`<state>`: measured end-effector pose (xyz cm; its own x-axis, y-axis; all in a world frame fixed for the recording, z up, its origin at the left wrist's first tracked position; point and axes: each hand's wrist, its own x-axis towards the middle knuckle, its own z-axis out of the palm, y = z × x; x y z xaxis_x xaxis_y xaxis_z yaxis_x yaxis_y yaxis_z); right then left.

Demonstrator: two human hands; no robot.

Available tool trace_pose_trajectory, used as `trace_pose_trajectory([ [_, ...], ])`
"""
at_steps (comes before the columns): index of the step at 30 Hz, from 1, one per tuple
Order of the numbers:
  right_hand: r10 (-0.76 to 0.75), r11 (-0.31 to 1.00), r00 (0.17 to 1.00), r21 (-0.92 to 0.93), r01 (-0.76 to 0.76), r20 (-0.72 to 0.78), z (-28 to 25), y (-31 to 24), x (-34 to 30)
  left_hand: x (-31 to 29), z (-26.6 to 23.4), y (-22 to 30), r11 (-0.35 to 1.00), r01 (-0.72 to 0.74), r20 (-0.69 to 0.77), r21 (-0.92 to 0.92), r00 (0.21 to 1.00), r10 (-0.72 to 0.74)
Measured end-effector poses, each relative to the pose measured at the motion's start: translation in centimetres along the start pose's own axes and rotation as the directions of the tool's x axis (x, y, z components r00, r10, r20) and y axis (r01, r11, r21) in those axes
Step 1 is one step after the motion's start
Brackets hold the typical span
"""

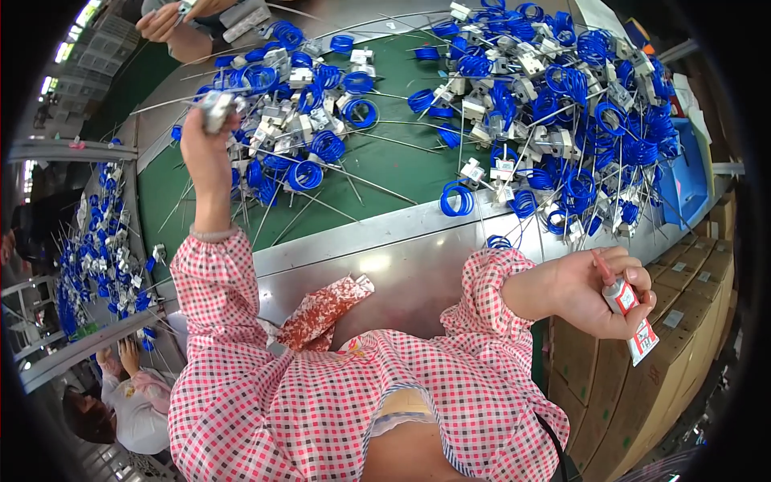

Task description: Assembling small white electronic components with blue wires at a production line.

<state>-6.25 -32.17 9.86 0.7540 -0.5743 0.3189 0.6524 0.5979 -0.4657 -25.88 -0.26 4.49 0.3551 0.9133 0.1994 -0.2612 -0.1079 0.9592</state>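
Observation:
My left hand (206,153) is raised over the left side of the green bench, its fingers closed round a small metal-and-white block-shaped part (217,111). Just beyond it lies a heap of similar parts (301,128) with blue coils and thin metal rods. Out to the right, beyond the bench's metal edge, my right hand (574,293) grips a small squeeze tube (622,296), white and red with a red pointed nozzle. The nozzle points up and away from the part. The tube's lower end sticks out below my fingers.
A larger heap of blue-coiled parts (546,104) covers the bench's right side, beside a blue bin (687,173). Cardboard boxes (675,321) stand at the right. A red-and-white patterned cloth item (325,313) lies by my lap. Another person's hand (161,22) works at the far left.

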Motion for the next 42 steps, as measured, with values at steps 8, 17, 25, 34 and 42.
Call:
trace_pose_trajectory([
  [8,0.028,1.0,0.999,-0.006,-0.028,0.037,0.9,0.0,-1.1,-5.4,-4.2,5.7,0.857,0.206,0.068,-0.473,0.978,-0.198],
  [17,0.099,0.993,0.988,-0.072,-0.091,0.116,2.9,-3.3,-4.9,-12.1,-8.2,10.2,0.982,-0.182,0.081,-0.046,0.979,0.185],
  [25,0.194,0.977,0.925,0.023,-0.213,0.327,3.7,-6.3,-7.9,-16.3,-12.8,8.5,0.772,-0.146,-0.148,-0.619,0.987,0.068],
  [34,0.626,0.699,0.679,0.11,-0.706,0.384,4.3,-8.0,-13.0,-19.5,-14.3,3.0,0.622,0.186,-0.055,-0.761,0.936,-0.347],
  [42,0.673,0.62,0.585,0.085,-0.78,0.452,3.5,-7.3,-14.0,-20.5,-18.0,1.2,0.349,0.042,-0.123,-0.936,0.89,-0.439],
])
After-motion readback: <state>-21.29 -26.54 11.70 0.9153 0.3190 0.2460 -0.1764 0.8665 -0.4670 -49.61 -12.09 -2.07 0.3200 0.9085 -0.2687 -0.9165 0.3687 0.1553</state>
